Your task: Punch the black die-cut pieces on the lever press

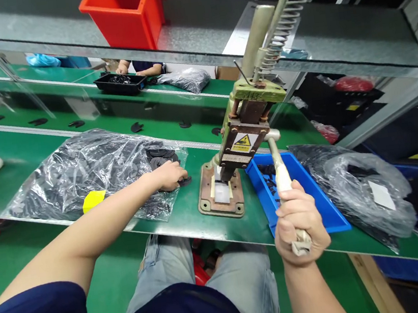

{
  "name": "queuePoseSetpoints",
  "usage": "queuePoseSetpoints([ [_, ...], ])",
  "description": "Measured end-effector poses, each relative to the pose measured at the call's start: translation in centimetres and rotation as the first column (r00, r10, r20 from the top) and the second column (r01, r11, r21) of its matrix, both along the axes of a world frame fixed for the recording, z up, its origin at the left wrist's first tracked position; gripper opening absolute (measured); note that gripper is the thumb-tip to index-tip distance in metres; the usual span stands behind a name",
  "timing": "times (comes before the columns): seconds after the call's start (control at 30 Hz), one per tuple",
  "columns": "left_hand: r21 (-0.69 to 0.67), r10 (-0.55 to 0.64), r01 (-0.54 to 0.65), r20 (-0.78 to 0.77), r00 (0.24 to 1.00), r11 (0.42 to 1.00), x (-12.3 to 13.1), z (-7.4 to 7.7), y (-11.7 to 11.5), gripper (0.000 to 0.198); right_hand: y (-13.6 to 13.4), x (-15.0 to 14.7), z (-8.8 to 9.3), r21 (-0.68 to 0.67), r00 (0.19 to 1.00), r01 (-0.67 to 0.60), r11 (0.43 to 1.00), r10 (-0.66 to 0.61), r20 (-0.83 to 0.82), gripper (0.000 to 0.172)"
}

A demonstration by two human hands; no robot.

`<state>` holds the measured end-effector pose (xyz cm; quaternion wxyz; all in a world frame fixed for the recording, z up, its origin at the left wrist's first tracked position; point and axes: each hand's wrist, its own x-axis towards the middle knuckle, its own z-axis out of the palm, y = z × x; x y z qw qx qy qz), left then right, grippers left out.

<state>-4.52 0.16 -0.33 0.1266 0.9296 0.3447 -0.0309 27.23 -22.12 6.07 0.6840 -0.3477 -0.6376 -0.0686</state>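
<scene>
My right hand (300, 224) is wrapped round the taped lever (280, 170) of a green hand press (242, 131) that carries a yellow warning sign. Under the press head, a pale block (222, 192) sits on the base plate (204, 206). At the mouth of a clear plastic bag (68, 170) full of dark parts, my left hand (169, 176) is closed, fingers down, on a flat black plastic part (185, 181). More such black parts (158, 153) show at the bag's opening, behind the hand. My fingers partly hide the held part.
Right of the press, a blue bin (315, 204) holds small dark pieces, beside another plastic bag (367, 187). Several black parts (137, 127) lie spaced along the green belt beyond. A red bin (125, 18) stands on the overhead shelf. Across, a co-worker's hands are near a black tray (121, 88).
</scene>
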Motion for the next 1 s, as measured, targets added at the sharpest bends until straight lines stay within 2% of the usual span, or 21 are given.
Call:
queuePoseSetpoints([
  [0.1,-0.005,-0.033,0.033,0.036,0.999,0.999,0.3,0.4,0.1,0.020,0.0,0.0,0.0,-0.001,1.000,-0.005,1.000,0.005,-0.001,0.017],
  [0.27,0.047,-0.018,0.017,0.014,1.000,0.999,0.6,0.7,-0.4,0.045,-0.1,0.1,0.1,-0.020,1.000,-0.005,1.000,0.005,0.013,0.014],
  [0.43,0.074,0.104,-0.102,-0.015,0.994,0.992,1.1,-0.3,-0.7,0.048,-0.1,-0.1,0.2,-0.015,1.000,0.010,1.000,-0.010,0.002,0.017],
  [0.53,0.097,0.170,-0.166,-0.044,0.984,0.981,1.6,-0.7,-0.4,0.040,-0.1,-0.2,0.2,-0.020,1.000,0.005,1.000,-0.005,-0.004,0.016],
  [0.73,-0.116,0.271,-0.275,-0.055,0.961,0.954,2.2,-0.6,0.0,0.044,-0.1,-0.1,-0.1,-0.015,1.000,0.013,1.000,-0.013,-0.004,0.018],
  [0.8,-0.151,0.274,-0.271,-0.005,0.962,0.951,2.3,-0.6,-0.4,0.035,-0.2,-0.1,0.0,-0.023,1.000,0.000,1.000,0.000,-0.007,0.017],
  [0.9,-0.111,0.217,-0.203,0.142,0.966,0.973,2.6,-0.6,-1.3,0.016,-0.2,-0.1,0.1,-0.020,1.000,-0.015,1.000,0.015,-0.007,0.014],
  [1.0,-0.126,0.250,-0.222,0.292,0.923,0.967,3.1,-0.4,-2.1,0.016,-0.2,-0.2,0.2,-0.003,1.000,-0.013,1.000,0.013,-0.002,0.014],
])
